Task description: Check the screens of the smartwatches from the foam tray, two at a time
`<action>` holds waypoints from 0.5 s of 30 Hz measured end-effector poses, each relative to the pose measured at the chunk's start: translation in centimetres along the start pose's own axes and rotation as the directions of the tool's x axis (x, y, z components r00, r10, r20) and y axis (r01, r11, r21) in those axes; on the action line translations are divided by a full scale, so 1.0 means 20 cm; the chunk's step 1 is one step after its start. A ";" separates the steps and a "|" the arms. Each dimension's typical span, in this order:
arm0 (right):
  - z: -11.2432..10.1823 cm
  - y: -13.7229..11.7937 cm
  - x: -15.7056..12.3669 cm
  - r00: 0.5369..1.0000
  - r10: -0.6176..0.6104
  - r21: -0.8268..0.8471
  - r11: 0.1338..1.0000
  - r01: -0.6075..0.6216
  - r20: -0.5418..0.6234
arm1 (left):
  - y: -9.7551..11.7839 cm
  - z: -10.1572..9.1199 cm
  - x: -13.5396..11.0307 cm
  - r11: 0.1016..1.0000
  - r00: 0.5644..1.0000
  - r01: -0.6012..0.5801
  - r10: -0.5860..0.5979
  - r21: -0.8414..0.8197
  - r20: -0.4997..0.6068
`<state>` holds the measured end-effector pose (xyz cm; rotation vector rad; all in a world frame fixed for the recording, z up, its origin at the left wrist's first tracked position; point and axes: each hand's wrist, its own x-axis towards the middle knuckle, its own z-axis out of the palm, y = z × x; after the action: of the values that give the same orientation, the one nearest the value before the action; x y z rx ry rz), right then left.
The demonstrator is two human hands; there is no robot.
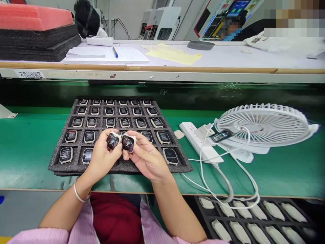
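Observation:
Two smartwatch bodies without straps are held side by side above a dark foam tray (76, 163). My left hand (105, 157) grips one smartwatch (113, 141) by its edges, its lit screen facing up. In my right hand (148, 159) is the other smartwatch (128, 143), pinched between thumb and fingers, also with a lit screen. Under and around both hands, the tray's compartments hold rows of similar watches (66, 155), many with text on their screens. Part of the tray's front rows is hidden by my hands.
Right of the tray lie a white power strip (200, 142), looping white cables (203, 169) and a white fan (264, 125). Below the bench edge, another tray (213, 217) holds pale watch-like pieces. On the shelf are foam blocks (38, 37), papers (127, 54) and a pen (115, 52).

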<state>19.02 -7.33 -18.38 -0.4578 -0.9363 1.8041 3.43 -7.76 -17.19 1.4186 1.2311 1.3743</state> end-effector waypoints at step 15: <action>0.00 0.00 -0.01 1.000 0.005 -0.052 0.999 -0.006 -0.014 | -0.02 -0.01 0.00 0.997 0.999 -0.036 0.036 0.067 0.003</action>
<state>19.05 -7.47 -18.31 -0.5049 -0.9748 1.7827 3.19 -7.64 -17.51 1.4941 1.2664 1.3670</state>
